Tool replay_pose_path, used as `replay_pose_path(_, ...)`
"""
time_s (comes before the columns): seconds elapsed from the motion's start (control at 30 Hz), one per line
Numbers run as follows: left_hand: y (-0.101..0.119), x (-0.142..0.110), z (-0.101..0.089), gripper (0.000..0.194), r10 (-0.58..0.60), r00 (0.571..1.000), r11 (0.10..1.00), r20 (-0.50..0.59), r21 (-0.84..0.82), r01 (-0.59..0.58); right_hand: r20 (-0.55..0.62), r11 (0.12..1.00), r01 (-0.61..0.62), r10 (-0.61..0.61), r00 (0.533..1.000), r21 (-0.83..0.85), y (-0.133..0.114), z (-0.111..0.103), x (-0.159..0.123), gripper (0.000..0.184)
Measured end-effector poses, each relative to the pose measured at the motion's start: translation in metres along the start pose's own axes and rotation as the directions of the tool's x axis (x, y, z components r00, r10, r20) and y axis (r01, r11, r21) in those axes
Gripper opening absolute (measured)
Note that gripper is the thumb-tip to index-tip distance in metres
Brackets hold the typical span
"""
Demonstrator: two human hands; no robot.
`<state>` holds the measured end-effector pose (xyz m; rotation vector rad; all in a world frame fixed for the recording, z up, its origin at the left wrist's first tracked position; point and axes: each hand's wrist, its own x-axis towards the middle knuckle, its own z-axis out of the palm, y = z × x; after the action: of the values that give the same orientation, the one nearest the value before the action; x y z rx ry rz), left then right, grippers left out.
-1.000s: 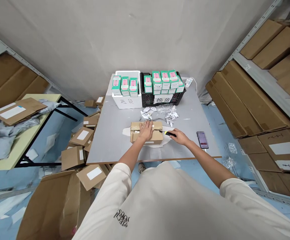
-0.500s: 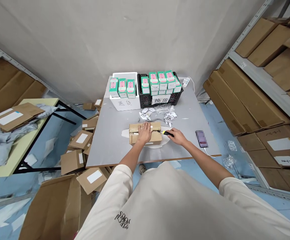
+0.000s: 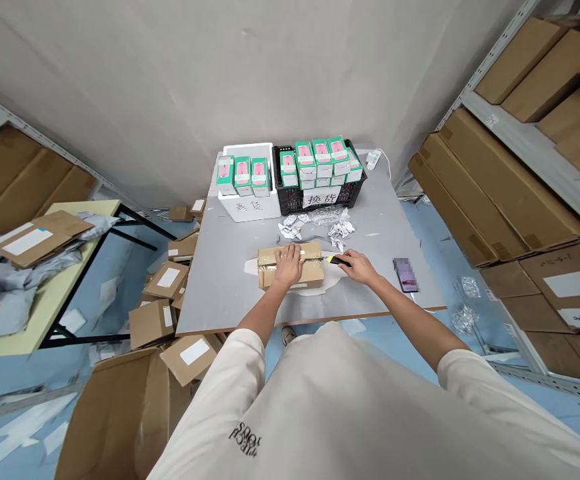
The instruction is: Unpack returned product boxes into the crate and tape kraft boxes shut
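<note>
A small brown cardboard parcel (image 3: 311, 270) sealed with clear tape lies on the grey table (image 3: 225, 267) in front of me. My left hand (image 3: 288, 264) rests flat on its top, fingers stretched out, pressing it down. My right hand (image 3: 359, 267) is closed round a yellow and black utility knife (image 3: 336, 260), whose tip meets the parcel's right end. Under the parcel lies a white sheet (image 3: 331, 283).
At the table's back stand a white foam box (image 3: 248, 200) and a black crate (image 3: 320, 190), both holding green and pink cartons. Crumpled paper scraps (image 3: 341, 231) lie before them. A phone (image 3: 405, 275) lies right. Cardboard boxes (image 3: 167, 280) litter the floor left; shelves flank both sides.
My right hand with the knife has shifted slightly up along the parcel's right end. My left hand has stayed on the parcel.
</note>
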<state>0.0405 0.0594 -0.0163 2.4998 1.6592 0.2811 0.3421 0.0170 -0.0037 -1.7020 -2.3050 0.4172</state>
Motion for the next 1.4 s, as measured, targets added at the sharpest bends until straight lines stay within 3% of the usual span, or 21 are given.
replay_pose_path(0.2, 0.001, 0.001, -0.001, 0.06, -0.01, 1.0, 0.999, 0.028, -0.033, 0.011, -0.063, 0.993, -0.07, 0.077, 0.995, 0.098, 0.013, 0.001, 0.009, 0.044)
replay_pose_path(0.4, -0.003, -0.003, -0.007, 0.066, 0.019, 0.998, 0.996, 0.053, -0.087, -0.015, -0.039, 0.956, -0.222, 0.233, 0.972, 0.193, 0.009, 0.023, 0.004, 0.044)
replay_pose_path(0.6, -0.014, -0.02, -0.014, 0.065, 0.086, 0.992, 0.993, 0.094, -0.093, -0.077, -0.051, 0.905, -0.241, 0.276, 0.96, 0.352, 0.007, 0.038, -0.006, 0.041)
replay_pose_path(0.8, -0.033, -0.038, -0.025, 0.079, 0.066, 0.994, 0.997, 0.092, -0.043, -0.063, -0.044, 0.864, -0.197, 0.244, 0.969, 0.464, -0.018, 0.038, 0.005, 0.04)
replay_pose_path(1.03, -0.069, -0.072, -0.036, 0.094, 0.028, 0.993, 0.999, 0.113, -0.022, -0.026, 0.014, 0.809, -0.193, 0.223, 0.975, 0.555, -0.049, 0.042, 0.013, 0.038)
replay_pose_path(1.2, -0.093, -0.091, -0.031, 0.098, -0.024, 0.994, 0.999, 0.106, -0.03, 0.027, 0.025, 0.806, -0.212, 0.238, 0.971, 0.552, -0.061, 0.044, 0.012, 0.039)
replay_pose_path(1.4, -0.109, -0.089, -0.02, 0.097, -0.099, 0.986, 0.967, 0.134, -0.219, 0.127, -0.002, 0.795, -0.25, 0.301, 0.954, 0.553, -0.081, 0.045, 0.008, 0.039)
